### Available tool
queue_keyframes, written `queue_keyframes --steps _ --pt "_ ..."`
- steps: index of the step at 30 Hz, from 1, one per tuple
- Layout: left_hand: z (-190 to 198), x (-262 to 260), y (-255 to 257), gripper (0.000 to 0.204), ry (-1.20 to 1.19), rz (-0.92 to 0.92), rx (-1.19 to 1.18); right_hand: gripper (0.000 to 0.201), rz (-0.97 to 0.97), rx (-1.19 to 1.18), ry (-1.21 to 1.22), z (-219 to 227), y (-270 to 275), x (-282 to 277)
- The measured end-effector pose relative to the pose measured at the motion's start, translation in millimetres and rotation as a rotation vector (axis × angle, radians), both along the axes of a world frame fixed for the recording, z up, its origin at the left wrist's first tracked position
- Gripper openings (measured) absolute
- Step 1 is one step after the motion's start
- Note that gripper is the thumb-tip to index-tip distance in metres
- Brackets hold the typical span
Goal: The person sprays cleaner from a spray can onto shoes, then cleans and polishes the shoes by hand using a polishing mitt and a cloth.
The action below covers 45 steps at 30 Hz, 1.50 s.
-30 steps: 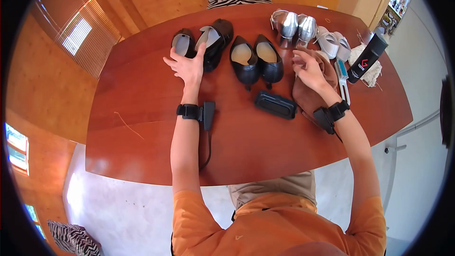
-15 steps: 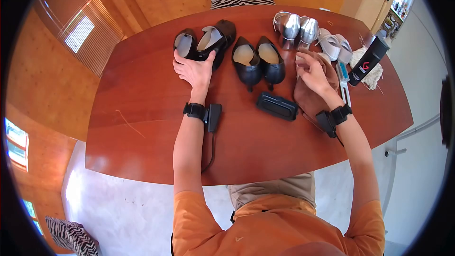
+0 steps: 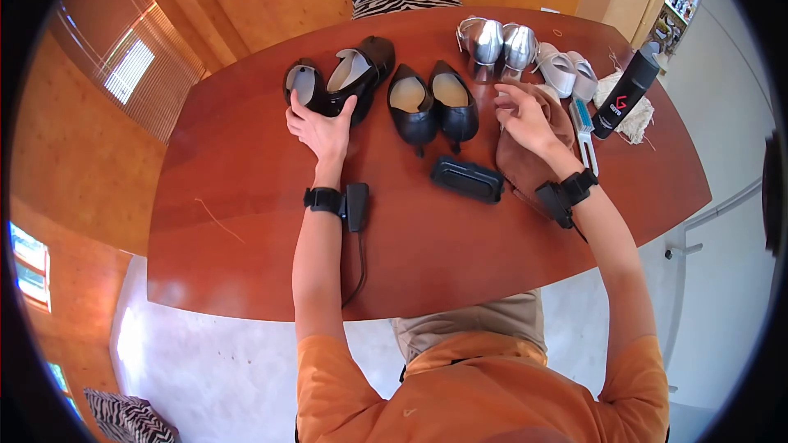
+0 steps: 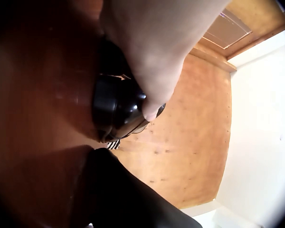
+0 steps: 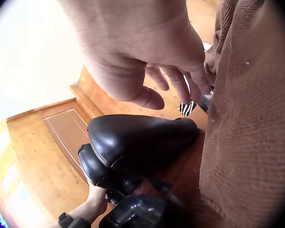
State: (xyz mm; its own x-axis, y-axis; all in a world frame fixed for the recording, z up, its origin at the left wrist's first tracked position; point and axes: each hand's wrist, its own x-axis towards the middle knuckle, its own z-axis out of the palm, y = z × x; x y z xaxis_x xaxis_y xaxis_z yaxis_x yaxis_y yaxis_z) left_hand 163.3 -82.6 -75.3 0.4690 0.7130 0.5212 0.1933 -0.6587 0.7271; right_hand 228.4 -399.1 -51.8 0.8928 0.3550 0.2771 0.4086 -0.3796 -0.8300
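Observation:
A pair of black shoes with light insoles [image 3: 349, 74] stands at the table's back left. Around its heel end is my left hand [image 3: 322, 133], fingers at the left shoe and thumb at the right one; in the left wrist view the thumb rests on a glossy black shoe [image 4: 128, 111]. My right hand [image 3: 529, 123] hangs loosely bent beside and over a brown cloth item [image 3: 525, 166], with nothing gripped. In the right wrist view its relaxed fingers [image 5: 183, 85] are near the ribbed brown fabric [image 5: 249, 118]. Black pointed heels [image 3: 413, 111] stand between the hands.
Silver heeled shoes [image 3: 484, 39] and pale shoes [image 3: 558, 74] stand at the back right. Beside the brown item lie a brush [image 3: 584, 127], a black spray can [image 3: 628, 92] and whitish cloth [image 3: 639, 119]. A black oblong case [image 3: 466, 179] lies in front of the pointed heels.
My left hand has come down from open above the left black pair to its heels, with thumb and fingers around them. The right hand keeps nearly the same place. The head view has shifted slightly.

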Motion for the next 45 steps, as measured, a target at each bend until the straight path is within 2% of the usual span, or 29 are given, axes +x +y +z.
queue_keyframes --steps 2,5,6,8,9,13,15,18,20,22,24,26,27,29,30,32,33,34,35,36,39,40,42,43,45 --pt "-5.9 -3.8 12.7 0.111 -0.021 -0.069 0.022 0.043 -0.001 -0.049 0.002 -0.3 3.1 3.1" --pt "-15.5 -6.5 28.5 0.112 -0.083 -0.131 -0.244 0.044 -0.006 -0.045 0.021 -0.8 4.5 4.9" --pt "-17.1 -6.6 37.1 0.112 -0.086 -0.131 -0.245 0.044 -0.006 -0.046 0.018 1.7 4.0 4.1" --pt "-20.2 -7.9 58.6 0.104 -0.055 -0.396 -0.371 0.044 -0.011 -0.088 0.024 7.8 2.9 0.3" --pt "-15.8 -11.1 58.4 0.095 -0.034 -0.323 -0.245 0.044 -0.011 -0.088 0.024 7.0 1.8 0.9" --pt "-5.7 -16.6 55.5 0.088 0.123 -0.28 -0.221 0.044 -0.005 -0.046 0.039 -2.5 -5.9 9.6" --pt "-15.1 -10.6 58.5 0.077 0.104 -0.123 0.008 0.044 0.005 -0.027 0.034 -5.6 -10.4 13.1" --pt "-15.9 -14.3 67.2 0.082 0.135 -0.104 -0.007 0.044 -0.018 -0.061 -0.064 -7.6 -15.3 18.1" --pt "-6.8 -27.9 75.4 0.062 0.096 -0.166 -0.042 0.044 -0.01 -0.012 -0.074 -10.3 -18.1 18.7" --pt "-32.3 -26.5 115.8 0.071 0.066 -0.24 -0.09 0.044 -0.022 -0.019 -0.064 -9.2 -16.2 18.4" --pt "-10.2 -39.8 107.4 0.079 0.157 -0.301 -0.171 0.043 -0.014 -0.015 -0.107 -14.1 -17.2 20.3" --pt "-20.1 -27.8 91.6 0.084 0.076 0.287 0.618 0.041 -0.047 -0.012 -0.077 -16.0 -15.7 18.5" --pt "-11.2 -25.5 72.0 0.084 0.061 0.253 0.61 0.04 -0.046 -0.049 -0.084 -12.6 -15.2 15.2" --pt "21.6 -27.3 27.3 0.085 -0.182 -0.094 0.413 0.04 -0.05 -0.078 -0.081 -8.2 -13.1 11.9" --pt "18.3 -18.3 20.7 0.085 -0.19 -0.12 0.4 0.04 -0.059 -0.071 -0.074 -7.8 -12.5 10.8" --pt "5.5 4.0 16.4 0.091 -0.021 -0.218 0.105 0.036 -0.084 0.002 -0.142 -10.5 -13.5 10.3" --pt "-1.2 13.7 16.8 0.094 0.05 -0.195 -0.002 0.036 -0.08 0.005 -0.144 -8.2 -17.5 8.8" --pt "-7.6 20.9 14.1 0.092 0.128 -0.095 0.019 0.036 -0.073 0.011 -0.145 -3.8 -20.1 5.2" --pt "-15.7 25.0 10.3 0.09 0.131 -0.177 -0.07 0.038 -0.122 -0.028 -0.249 0.8 -27.2 0.4" --pt "-13.3 22.3 10.3 0.087 0.131 -0.235 -0.155 0.038 -0.126 -0.029 -0.247 6.2 -32.2 1.4" --pt "-8.8 17.8 6.7 0.08 0.163 -0.191 -0.087 0.043 -0.005 -0.082 -0.179 22.7 -46.3 -1.7" --pt "-7.8 15.0 5.5 0.08 0.172 -0.184 -0.091 0.046 -0.063 -0.263 -0.262 18.6 -51.4 1.1" --pt "-8.3 13.0 2.2 0.077 0.113 -0.074 -0.009 0.054 -0.327 -0.541 -0.434 13.1 -48.7 -14.0" --pt "-10.5 12.0 5.4 0.078 0.08 -0.061 0.013 0.054 -0.32 -0.548 -0.426 14.6 -49.7 -18.9" --pt "-13.6 7.5 11.8 0.079 0.111 -0.054 -0.015 0.064 -0.252 -0.608 -0.199 18.4 -52.9 -26.5"
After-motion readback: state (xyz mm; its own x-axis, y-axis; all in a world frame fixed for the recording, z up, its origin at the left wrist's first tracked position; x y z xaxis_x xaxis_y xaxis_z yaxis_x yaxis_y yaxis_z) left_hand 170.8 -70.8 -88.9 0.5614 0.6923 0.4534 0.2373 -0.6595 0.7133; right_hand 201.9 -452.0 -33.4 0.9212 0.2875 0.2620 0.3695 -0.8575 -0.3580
